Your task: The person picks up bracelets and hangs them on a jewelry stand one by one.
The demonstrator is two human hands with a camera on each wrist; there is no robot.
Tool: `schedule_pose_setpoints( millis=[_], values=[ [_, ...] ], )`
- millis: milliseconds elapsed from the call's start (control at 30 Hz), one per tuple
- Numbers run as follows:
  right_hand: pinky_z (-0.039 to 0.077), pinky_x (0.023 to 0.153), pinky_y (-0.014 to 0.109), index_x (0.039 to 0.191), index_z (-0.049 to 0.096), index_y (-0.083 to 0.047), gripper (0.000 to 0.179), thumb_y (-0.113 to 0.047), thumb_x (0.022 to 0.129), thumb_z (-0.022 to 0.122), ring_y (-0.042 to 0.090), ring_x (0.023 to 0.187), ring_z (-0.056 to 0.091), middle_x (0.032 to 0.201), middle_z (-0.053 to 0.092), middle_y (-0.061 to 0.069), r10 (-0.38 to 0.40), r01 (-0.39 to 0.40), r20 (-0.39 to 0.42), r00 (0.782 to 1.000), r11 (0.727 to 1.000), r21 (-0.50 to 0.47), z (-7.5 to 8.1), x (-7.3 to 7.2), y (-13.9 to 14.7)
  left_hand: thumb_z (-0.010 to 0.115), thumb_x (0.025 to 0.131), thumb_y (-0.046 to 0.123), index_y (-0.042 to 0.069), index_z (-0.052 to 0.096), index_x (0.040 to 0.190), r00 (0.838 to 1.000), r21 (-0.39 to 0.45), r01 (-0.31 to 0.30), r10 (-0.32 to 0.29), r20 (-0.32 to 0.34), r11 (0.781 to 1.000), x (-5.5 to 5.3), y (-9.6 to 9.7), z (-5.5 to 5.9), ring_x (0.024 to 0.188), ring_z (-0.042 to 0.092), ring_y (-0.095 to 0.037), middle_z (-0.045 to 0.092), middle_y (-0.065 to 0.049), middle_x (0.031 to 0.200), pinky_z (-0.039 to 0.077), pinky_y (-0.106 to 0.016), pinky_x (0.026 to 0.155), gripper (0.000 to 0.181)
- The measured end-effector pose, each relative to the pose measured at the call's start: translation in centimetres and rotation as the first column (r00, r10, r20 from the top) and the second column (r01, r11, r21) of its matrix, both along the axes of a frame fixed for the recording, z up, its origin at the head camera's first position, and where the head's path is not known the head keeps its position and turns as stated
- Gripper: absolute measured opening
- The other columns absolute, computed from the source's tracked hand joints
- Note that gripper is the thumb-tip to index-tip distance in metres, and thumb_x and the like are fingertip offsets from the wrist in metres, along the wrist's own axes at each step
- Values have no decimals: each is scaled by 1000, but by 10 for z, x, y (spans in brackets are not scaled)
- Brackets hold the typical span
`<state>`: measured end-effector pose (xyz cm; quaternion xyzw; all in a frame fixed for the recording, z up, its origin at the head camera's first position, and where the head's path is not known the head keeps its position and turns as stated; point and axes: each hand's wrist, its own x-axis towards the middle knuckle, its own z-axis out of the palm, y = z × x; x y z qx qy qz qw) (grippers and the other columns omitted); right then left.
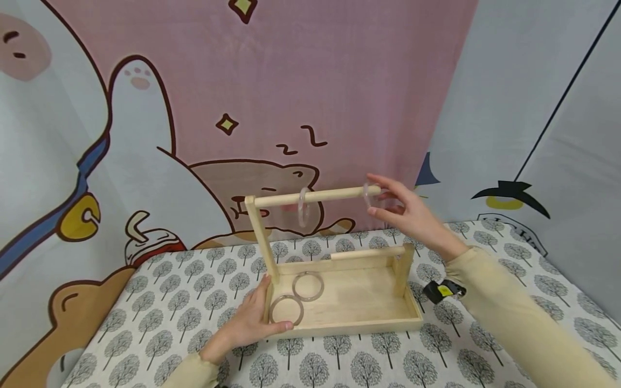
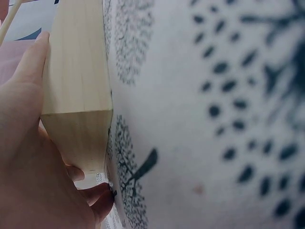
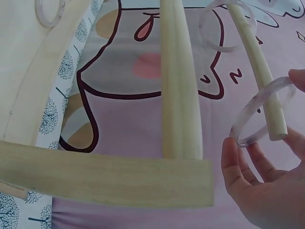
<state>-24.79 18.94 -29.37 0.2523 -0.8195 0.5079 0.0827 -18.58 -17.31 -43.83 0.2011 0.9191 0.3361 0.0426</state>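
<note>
In the head view my right hand (image 1: 412, 213) pinches a translucent bangle (image 1: 366, 195) by its rim, at the free end of the upper rod (image 1: 335, 194) of a wooden bangle stand (image 1: 262, 237). The right wrist view shows the rod's tip passing through that bangle (image 3: 244, 117), between thumb and fingers. Farther along the rod hangs a second bangle (image 1: 301, 207). My left hand (image 1: 247, 320) grips the front left corner of the stand's base, thumb along the front wall. Two bangles lie flat in the base tray, one bangle (image 1: 308, 273) behind the other bangle (image 1: 271, 311).
A lower rod (image 1: 368, 253) juts leftward from the short right post (image 1: 404, 269). The stand sits on a tree-print cloth (image 1: 364, 366). Close behind hangs a cartoon-printed curtain (image 1: 339, 81). A black strap piece with a yellow mark (image 1: 439, 291) shows under the right sleeve.
</note>
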Motion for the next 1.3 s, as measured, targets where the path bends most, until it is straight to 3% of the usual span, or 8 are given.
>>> schedule_pose_setpoints(
  millis=[333, 567, 800, 1000, 1300],
  values=[
    [52, 88, 26, 147, 41, -17, 61, -13, 92, 67, 31, 107, 57, 124, 44, 13, 18, -17, -41, 999, 1000, 22, 1, -2, -9, 78, 75, 50, -8, 11, 150, 1000, -4, -2, 2, -10, 1000, 0, 0, -1, 134, 23, -54, 16, -31, 153, 21, -70, 103, 116],
    [53, 87, 35, 147, 42, -15, 63, -15, 90, 70, 33, 107, 57, 129, 45, 13, 8, -2, -85, 996, 997, 75, 1, -6, -14, 78, 75, 50, -8, 11, 150, 1000, 5, 2, -2, -15, 1000, 0, 0, 0, 133, 24, -54, 16, -31, 153, 22, -71, 102, 116],
    [41, 99, 51, 145, 44, -10, 64, -21, 88, 72, 29, 115, 50, 134, 50, 11, -9, 46, -207, 978, 984, 174, 4, -11, -17, 74, 77, 53, -10, 9, 149, 1000, -12, 6, -6, -7, 1000, 2, 0, 2, 135, 22, -51, 13, -29, 153, 20, -67, 105, 116],
    [31, 103, 63, 144, 46, -15, 65, -30, 86, 74, 27, 126, 44, 137, 51, 6, -31, 82, -225, 974, 971, 223, 6, -12, -19, 73, 77, 54, -9, 8, 150, 1000, -19, 5, -5, -3, 1000, 3, 0, 2, 135, 22, -50, 12, -28, 154, 20, -66, 106, 116],
    [32, 101, 61, 141, 49, -13, 64, -29, 85, 75, 31, 122, 45, 129, 58, 7, -44, 108, -267, 963, 967, 232, 10, -13, -21, 74, 77, 52, -9, 9, 150, 1000, -12, 4, -4, -2, 1000, 3, 0, 2, 135, 23, -50, 13, -29, 153, 21, -66, 106, 116]
  ],
)
